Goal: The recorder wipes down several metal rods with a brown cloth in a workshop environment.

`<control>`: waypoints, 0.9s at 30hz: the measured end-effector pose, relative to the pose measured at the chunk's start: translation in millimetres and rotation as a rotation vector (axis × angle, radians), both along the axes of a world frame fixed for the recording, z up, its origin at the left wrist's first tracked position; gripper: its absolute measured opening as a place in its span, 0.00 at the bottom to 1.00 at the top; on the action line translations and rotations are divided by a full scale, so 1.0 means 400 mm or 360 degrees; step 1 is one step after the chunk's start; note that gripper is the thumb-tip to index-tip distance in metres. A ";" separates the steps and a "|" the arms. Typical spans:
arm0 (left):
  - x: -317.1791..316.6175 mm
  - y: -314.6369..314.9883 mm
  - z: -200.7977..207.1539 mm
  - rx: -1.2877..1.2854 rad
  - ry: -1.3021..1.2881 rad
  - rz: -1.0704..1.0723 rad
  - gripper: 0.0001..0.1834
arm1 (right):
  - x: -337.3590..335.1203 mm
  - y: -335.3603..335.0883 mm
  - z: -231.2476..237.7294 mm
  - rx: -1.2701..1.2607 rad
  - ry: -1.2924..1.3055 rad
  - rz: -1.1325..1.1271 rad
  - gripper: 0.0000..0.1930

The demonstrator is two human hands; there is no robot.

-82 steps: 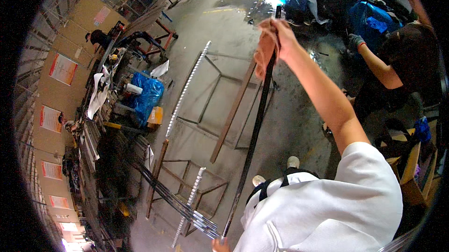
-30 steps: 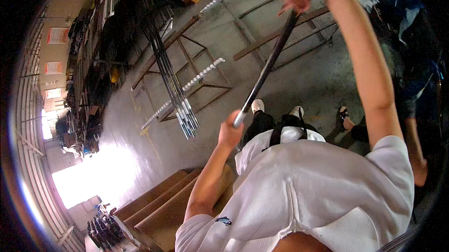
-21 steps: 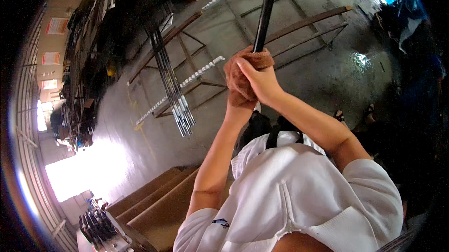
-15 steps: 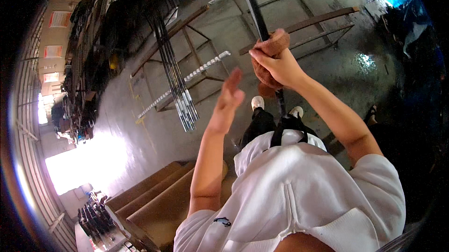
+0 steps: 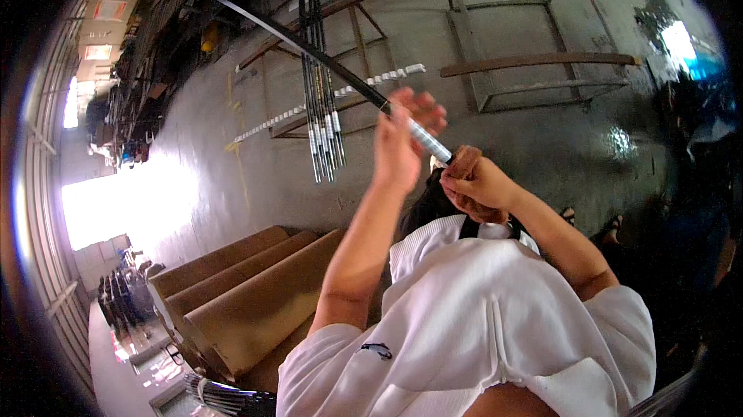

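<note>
A long black rod (image 5: 309, 49) slants from the far left toward my body, with a silvery section near its close end. My right hand (image 5: 489, 185) is closed around a brown cloth (image 5: 467, 160), which is wrapped about the rod's near end. My left hand (image 5: 396, 150) is beside the silvery section, its fingers spread and slightly blurred. The rod crosses the left palm, though the fingers are not closed around it. Part of the rod's near end is hidden by the cloth and right hand.
Several similar rods (image 5: 323, 107) lie across a metal rack with a white-wrapped bar (image 5: 271, 124). Another rack with a brown bar (image 5: 542, 63) stands to the right. Large brown rolls (image 5: 255, 293) are at my lower left. Far left, dark stock (image 5: 131, 100) lines the wall.
The rod has swung leftward, and its silvery section now shows. My right hand with the cloth has come closer to my body. My left hand has moved right, up to the rod.
</note>
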State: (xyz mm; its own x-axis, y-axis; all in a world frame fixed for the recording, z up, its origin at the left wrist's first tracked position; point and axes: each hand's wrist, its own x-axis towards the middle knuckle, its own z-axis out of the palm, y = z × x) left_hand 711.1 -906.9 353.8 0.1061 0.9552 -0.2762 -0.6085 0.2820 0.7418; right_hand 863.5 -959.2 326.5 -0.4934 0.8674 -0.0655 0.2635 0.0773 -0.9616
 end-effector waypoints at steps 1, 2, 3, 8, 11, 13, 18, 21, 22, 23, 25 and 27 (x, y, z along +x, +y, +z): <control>0.009 -0.023 -0.017 0.0004 0.0042 0.0033 0.13 | -0.022 0.003 0.006 -0.0109 0.0041 -0.0007 0.17; 0.001 -0.028 -0.040 0.0007 0.0086 0.0057 0.11 | -0.041 0.007 0.007 -0.0221 0.0083 -0.0024 0.17; -0.018 -0.004 -0.052 0.0003 0.0108 0.0099 0.10 | -0.043 -0.003 -0.033 -0.0326 0.0109 0.0018 0.15; -0.224 0.177 -0.152 0.0001 0.1040 0.0434 0.12 | -0.032 -0.025 -0.229 -0.0712 0.0205 0.0515 0.19; -0.357 0.251 -0.223 -0.0181 0.1548 0.0194 0.15 | 0.026 0.006 -0.269 -0.1301 0.0400 -0.0222 0.14; -0.455 0.225 -0.378 -0.0329 0.1828 0.0112 0.17 | 0.015 -0.003 -0.195 -0.1100 0.0535 -0.1008 0.10; -0.523 0.246 -0.583 -0.0238 0.2603 -0.0231 0.20 | 0.050 0.010 -0.185 -0.1391 0.0475 -0.1357 0.13; -0.554 0.292 -0.673 -0.0375 0.2579 -0.0332 0.20 | 0.006 0.021 -0.145 -0.1411 0.0585 -0.1547 0.16; -0.561 0.311 -0.697 -0.0400 0.2586 -0.0305 0.20 | 0.004 0.009 -0.155 -0.1419 0.0608 -0.1579 0.15; -0.566 0.330 -0.720 -0.0428 0.2591 -0.0276 0.20 | 0.005 -0.002 -0.166 -0.1427 0.0631 -0.1609 0.14; -0.576 0.363 -0.756 -0.0553 0.2548 -0.0269 0.21 | 0.007 -0.048 -0.206 -0.1464 0.0624 -0.1648 0.14; -0.593 0.385 -0.788 -0.0423 0.2661 -0.0130 0.20 | -0.006 -0.056 -0.210 -0.1458 0.0636 -0.1656 0.13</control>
